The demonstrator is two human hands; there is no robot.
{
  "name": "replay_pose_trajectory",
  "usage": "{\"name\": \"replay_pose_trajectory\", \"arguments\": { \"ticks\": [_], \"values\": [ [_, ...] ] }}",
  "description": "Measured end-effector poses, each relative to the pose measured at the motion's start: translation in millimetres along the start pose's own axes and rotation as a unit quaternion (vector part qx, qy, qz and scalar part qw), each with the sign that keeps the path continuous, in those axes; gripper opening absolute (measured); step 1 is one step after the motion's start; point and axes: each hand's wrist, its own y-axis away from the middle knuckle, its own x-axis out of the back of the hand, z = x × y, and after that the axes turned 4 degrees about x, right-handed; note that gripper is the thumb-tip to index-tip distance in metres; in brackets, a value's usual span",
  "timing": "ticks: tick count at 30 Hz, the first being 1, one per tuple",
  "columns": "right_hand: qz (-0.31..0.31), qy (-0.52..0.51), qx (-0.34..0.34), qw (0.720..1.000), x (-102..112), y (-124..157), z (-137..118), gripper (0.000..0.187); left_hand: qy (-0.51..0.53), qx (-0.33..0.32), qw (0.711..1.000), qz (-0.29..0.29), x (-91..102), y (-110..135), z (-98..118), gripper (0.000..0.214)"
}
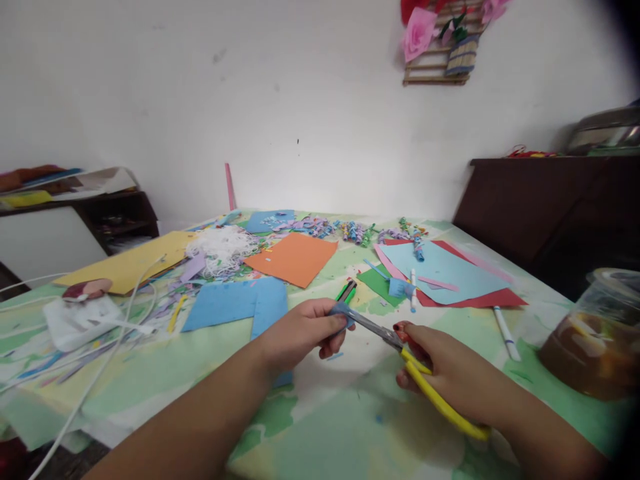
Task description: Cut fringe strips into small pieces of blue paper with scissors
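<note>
My left hand pinches a small blue paper strip just above the table. My right hand grips yellow-handled scissors, whose metal blades point left and meet the strip. Both hands hover over the green patterned tablecloth near its front edge. Just behind the strip lie green and red markers.
Paper sheets lie about: blue, orange, yellow, and a light blue sheet on red. White shredded paper, curled scraps, white pens, a white cable and a plastic jar at right. A dark cabinet stands behind.
</note>
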Motion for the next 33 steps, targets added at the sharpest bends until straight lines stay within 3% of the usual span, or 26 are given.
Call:
{"name": "replay_pose_trajectory", "arguments": {
  "ticks": [3, 5, 13, 21, 33],
  "values": [
    [-0.022, -0.057, -0.006, 0.998, 1.7, 0.9, -0.6, 0.029, -0.033, -0.026, 0.996, 0.084, -2.7, -2.5, 1.1, 0.022],
    [-0.027, -0.066, -0.012, 0.997, 1.7, 1.1, -1.3, 0.034, -0.055, -0.043, 0.992, 0.104, -4.8, -3.0, 0.0, 0.023],
    [-0.034, -0.051, -0.006, 0.998, -1.7, 0.8, -3.6, 0.023, -0.176, -0.051, 0.979, 0.089, -12.8, 1.5, -3.3, 0.020],
    [-0.024, -0.041, -0.015, 0.999, -3.2, 4.0, -0.6, 0.032, -0.188, -0.033, 0.977, 0.096, -17.1, 2.8, -3.4, 0.018],
    [-0.031, -0.069, -0.003, 0.997, -5.4, 9.0, -7.2, 0.027, -0.196, -0.036, 0.973, 0.120, -18.8, 4.5, -4.2, 0.020]
  ]
}}
